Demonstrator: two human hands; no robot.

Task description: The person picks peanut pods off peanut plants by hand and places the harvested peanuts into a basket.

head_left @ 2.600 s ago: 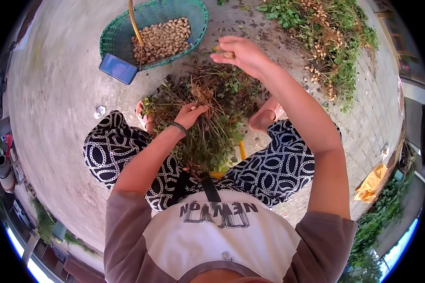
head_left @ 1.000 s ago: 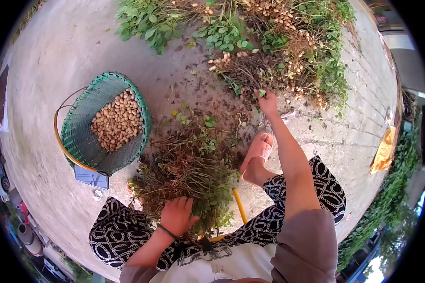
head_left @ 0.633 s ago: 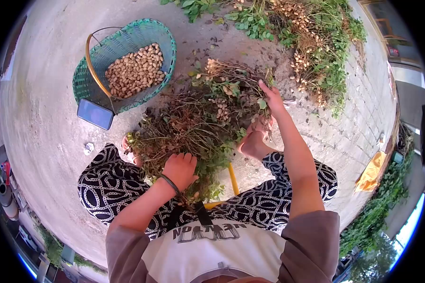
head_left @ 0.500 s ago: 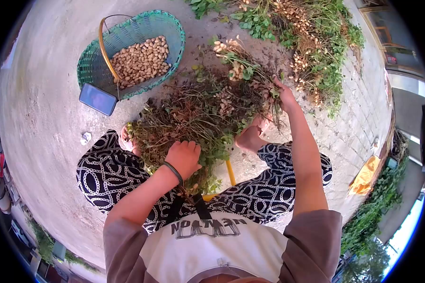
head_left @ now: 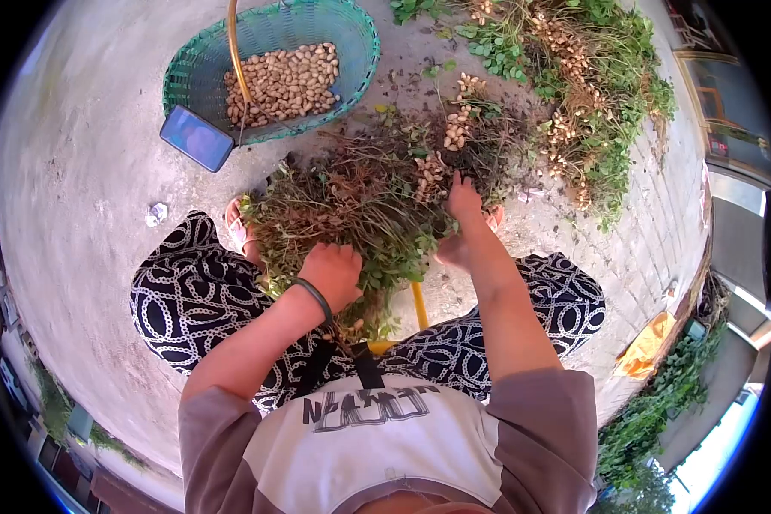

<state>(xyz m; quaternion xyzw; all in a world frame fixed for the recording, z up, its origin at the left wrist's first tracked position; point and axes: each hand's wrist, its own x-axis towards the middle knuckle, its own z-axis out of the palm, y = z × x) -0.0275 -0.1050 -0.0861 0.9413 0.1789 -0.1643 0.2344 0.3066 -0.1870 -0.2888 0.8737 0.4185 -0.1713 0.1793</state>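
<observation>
My left hand (head_left: 331, 274), with a dark band at the wrist, is closed round stems at the near edge of a heap of pulled peanut plants (head_left: 343, 201) between my feet. My right hand (head_left: 464, 204) is at the right side of that heap, closed on the stems of a peanut bunch (head_left: 480, 141). Pale pods on this bunch point away from me, and its stems lie against the heap. A green woven basket (head_left: 188, 81) with peanuts (head_left: 287, 81) in it stands beyond the heap, at the upper left.
A phone (head_left: 197, 138) rests against the basket's near side. More peanut plants (head_left: 608, 111) with pods lie on the concrete at the upper right. Part of a yellow frame (head_left: 419, 304) shows between my legs. A crumpled wrapper (head_left: 156, 214) lies at the left, a yellow bag (head_left: 645, 345) at the right.
My right hand reached to the far plants, took hold of a bunch and brought it back to the heap's right side. My left hand moved to the heap's near edge. The view has shifted.
</observation>
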